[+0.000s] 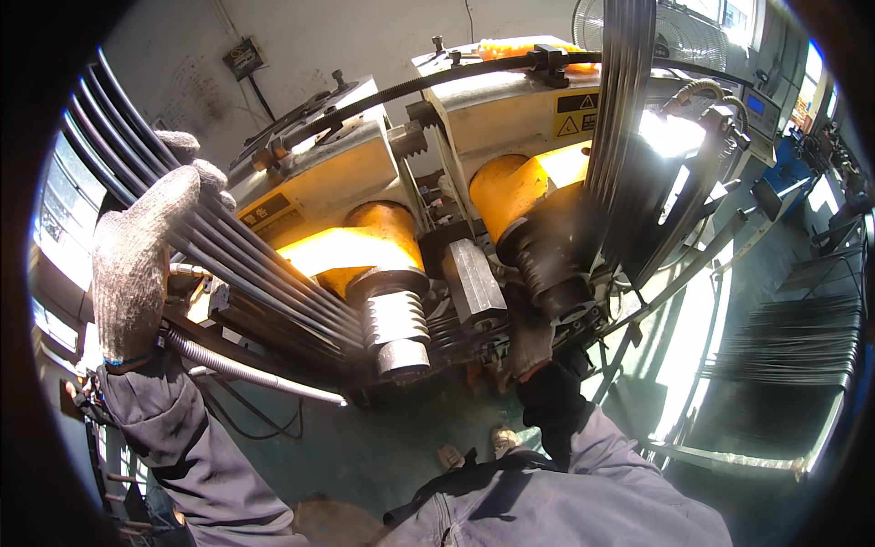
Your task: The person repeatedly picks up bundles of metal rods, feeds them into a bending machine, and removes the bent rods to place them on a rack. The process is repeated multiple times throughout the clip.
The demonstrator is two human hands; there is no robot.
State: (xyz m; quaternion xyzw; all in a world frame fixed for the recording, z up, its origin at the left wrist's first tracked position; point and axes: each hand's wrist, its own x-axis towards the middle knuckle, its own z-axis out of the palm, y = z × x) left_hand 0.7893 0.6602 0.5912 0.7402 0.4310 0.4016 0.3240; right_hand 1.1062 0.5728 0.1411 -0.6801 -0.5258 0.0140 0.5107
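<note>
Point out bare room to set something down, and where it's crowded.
Green floor looks bare in two patches: between the grooved rollers and the shoes, and, partly sunlit, left of the rod rack. Crowded: between the rollers, where a hexagonal metal block sits with the right hand beside it; and where the left hand grips black rods.

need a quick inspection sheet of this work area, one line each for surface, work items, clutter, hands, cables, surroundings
Surface: greenish floor, with bright sunlit patches toward the right.
Work items: long dark rods slope down from the left; an upright bundle stands at right; the machine has two yellow heads with ridged rollers.
Clutter: orange bumpy thing on the machine, kind unclear.
Hands: gloved left hand grips the sloping rods; right hand is low by the machine, grip too shadowed to tell.
Cables: black hose across the machine; grey hose lower left.
Surroundings: fan behind, rod rack at right.
</note>
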